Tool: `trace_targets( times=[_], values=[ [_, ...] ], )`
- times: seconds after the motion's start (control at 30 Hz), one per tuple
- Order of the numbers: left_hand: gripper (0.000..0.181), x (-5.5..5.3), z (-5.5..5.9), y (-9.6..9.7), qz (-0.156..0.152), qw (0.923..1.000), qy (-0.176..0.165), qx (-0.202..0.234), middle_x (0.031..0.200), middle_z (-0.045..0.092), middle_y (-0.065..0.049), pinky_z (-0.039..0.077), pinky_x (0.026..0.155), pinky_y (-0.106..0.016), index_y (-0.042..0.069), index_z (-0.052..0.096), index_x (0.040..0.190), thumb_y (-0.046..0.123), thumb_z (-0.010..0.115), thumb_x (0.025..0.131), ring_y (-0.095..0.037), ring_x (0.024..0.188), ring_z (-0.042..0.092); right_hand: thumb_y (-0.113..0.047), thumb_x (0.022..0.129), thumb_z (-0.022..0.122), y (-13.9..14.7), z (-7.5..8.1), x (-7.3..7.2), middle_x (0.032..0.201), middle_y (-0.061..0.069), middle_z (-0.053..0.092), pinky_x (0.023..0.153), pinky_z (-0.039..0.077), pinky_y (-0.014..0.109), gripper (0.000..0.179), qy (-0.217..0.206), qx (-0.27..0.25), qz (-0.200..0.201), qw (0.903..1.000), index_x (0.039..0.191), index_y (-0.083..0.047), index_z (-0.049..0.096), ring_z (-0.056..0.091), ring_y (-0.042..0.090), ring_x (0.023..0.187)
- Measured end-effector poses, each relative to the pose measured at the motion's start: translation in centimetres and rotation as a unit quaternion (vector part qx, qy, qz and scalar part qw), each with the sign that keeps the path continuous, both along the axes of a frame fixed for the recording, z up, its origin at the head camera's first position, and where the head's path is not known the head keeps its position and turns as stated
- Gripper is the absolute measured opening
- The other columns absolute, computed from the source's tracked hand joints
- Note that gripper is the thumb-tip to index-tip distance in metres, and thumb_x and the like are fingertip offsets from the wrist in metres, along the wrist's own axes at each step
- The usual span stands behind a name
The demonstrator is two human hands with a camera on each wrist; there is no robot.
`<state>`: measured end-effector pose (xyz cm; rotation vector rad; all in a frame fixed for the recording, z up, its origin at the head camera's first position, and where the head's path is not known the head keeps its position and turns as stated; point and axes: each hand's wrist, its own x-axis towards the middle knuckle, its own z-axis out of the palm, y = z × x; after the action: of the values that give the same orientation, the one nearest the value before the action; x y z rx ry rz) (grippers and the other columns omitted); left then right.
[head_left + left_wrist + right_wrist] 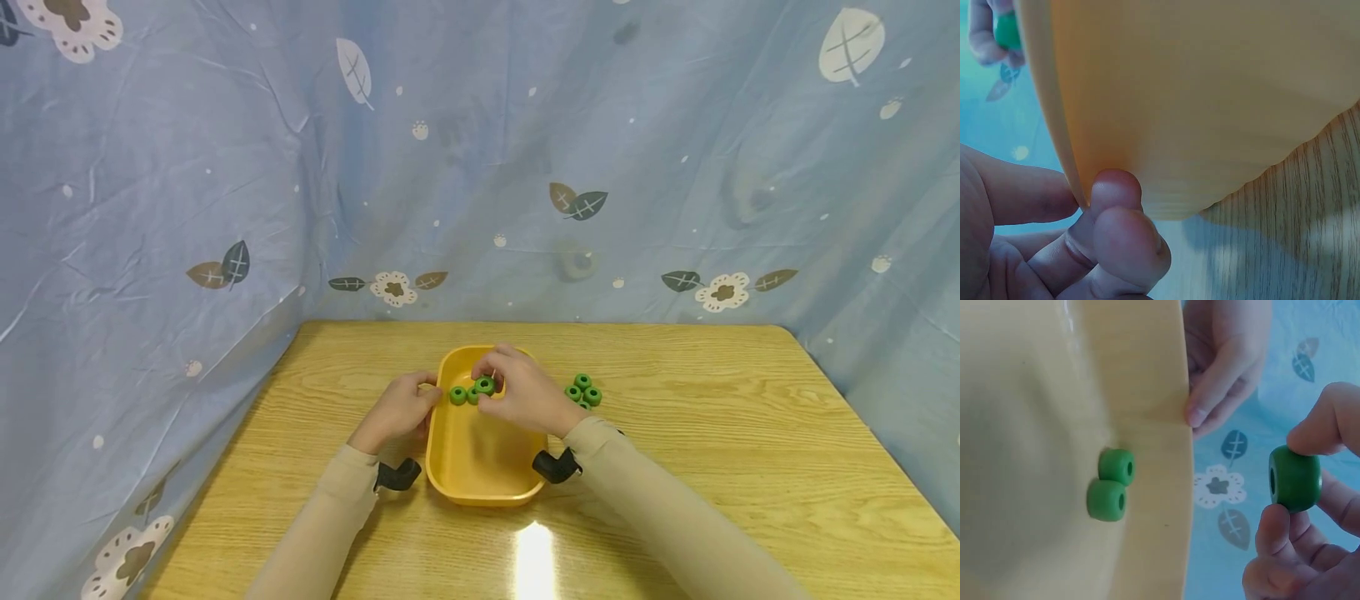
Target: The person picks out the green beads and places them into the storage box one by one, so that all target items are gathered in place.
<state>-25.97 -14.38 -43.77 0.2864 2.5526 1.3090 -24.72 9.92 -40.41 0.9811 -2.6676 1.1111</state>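
A yellow plastic tray (480,467) with raised walls sits on the table. My left hand (399,407) pinches its left rim, and the left wrist view shows the thumb and fingertips (1132,244) on either side of the wall (1210,81). Above the tray, my right hand (525,392) holds a green bead (1295,479) between thumb and fingers. The bead is barrel-shaped with a hole through it. Two more green beads (1107,500) lie side by side inside the tray, and in the head view the right one is partly hidden behind the held bead.
Several green beads (583,381) lie grouped on the wooden table (712,417) just right of the tray, some partly hidden by my right hand. A blue curtain (480,167) with leaves and flowers hangs behind the table and along its sides.
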Motion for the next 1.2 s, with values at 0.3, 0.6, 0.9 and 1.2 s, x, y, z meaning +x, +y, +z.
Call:
trace_targets(
  times=[0.3,0.6,0.9,1.2],
  values=[
    [0.038,-0.1,-0.2,-0.1,-0.009,0.9999,0.007,-0.008,0.056,0.061,-0.006,0.052,0.048,-0.034,0.000,0.057,0.142,0.019,0.054,0.109,-0.018,0.042,0.055,-0.008,0.090,0.076,-2.1,-1.3,-1.6,0.102,0.004,0.062,0.073,0.051,0.028,0.020,-0.027,0.038,0.003,0.9989,0.109,-0.004,0.071,0.055,0.013,0.080],
    [0.037,-0.1,-0.3,-0.2,-0.013,0.9998,0.011,-0.013,0.058,0.062,-0.006,0.053,0.050,-0.033,0.001,0.058,0.141,0.019,0.053,0.109,-0.018,0.044,0.057,-0.010,0.087,0.078,-4.3,-2.9,-2.6,0.101,0.005,0.059,0.078,0.049,0.030,0.019,-0.043,0.080,0.005,0.9959,0.105,-0.007,0.070,0.053,0.016,0.087],
    [0.033,-0.2,-0.2,-0.1,-0.014,0.9998,0.013,-0.004,0.060,0.062,-0.007,0.052,0.050,-0.031,0.001,0.061,0.136,0.017,0.053,0.108,-0.019,0.045,0.057,-0.010,0.088,0.079,-4.8,-3.9,-3.0,0.099,0.003,0.058,0.079,0.049,0.031,0.019,-0.054,0.107,0.007,0.9928,0.104,-0.008,0.070,0.052,0.015,0.084],
    [0.036,-0.2,-0.2,-0.1,-0.010,0.9999,0.011,-0.005,0.059,0.061,-0.007,0.051,0.049,-0.030,0.000,0.059,0.140,0.017,0.053,0.108,-0.018,0.044,0.056,-0.009,0.089,0.080,-5.4,-3.9,-3.3,0.104,0.007,0.064,0.081,0.051,0.031,0.019,-0.048,0.153,0.023,0.9867,0.105,-0.008,0.072,0.055,0.016,0.087]
  ],
)
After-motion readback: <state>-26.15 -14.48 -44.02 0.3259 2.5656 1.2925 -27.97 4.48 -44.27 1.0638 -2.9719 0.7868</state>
